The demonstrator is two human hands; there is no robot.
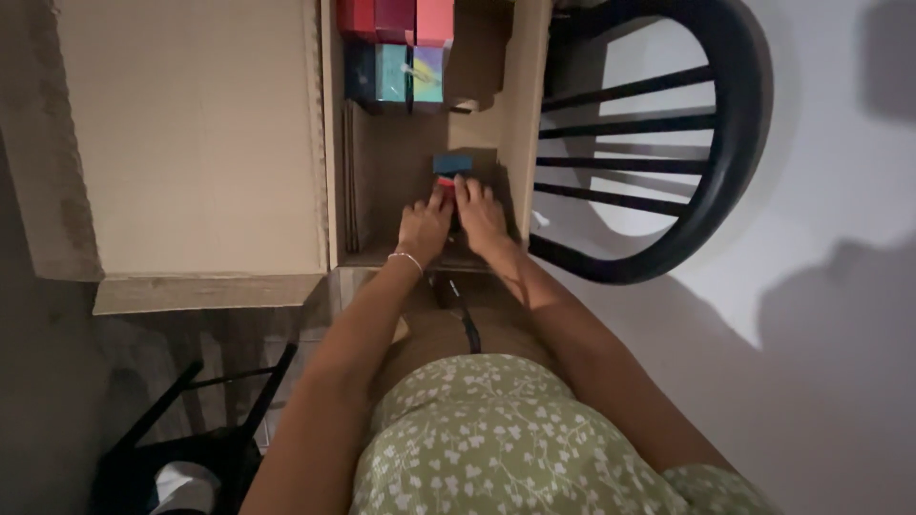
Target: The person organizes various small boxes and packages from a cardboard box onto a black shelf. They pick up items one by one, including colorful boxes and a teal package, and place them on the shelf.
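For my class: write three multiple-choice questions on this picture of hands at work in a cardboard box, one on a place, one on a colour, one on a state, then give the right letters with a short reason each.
1. Where do the other small boxes stand?
A. at the far end of the cardboard box
B. on the chair
C. on the floor beside it

2. What colour is the top of the small box at the fingertips?
A. yellow
B. blue
C. white

3. How do the hands stand?
A. both raised above the box
B. one resting on the chair
C. both down inside it, on the small box

Answers: 1 A, they line the far end. 2 B, its top is blue, with red below. 3 C, the left hand and right hand both touch it.
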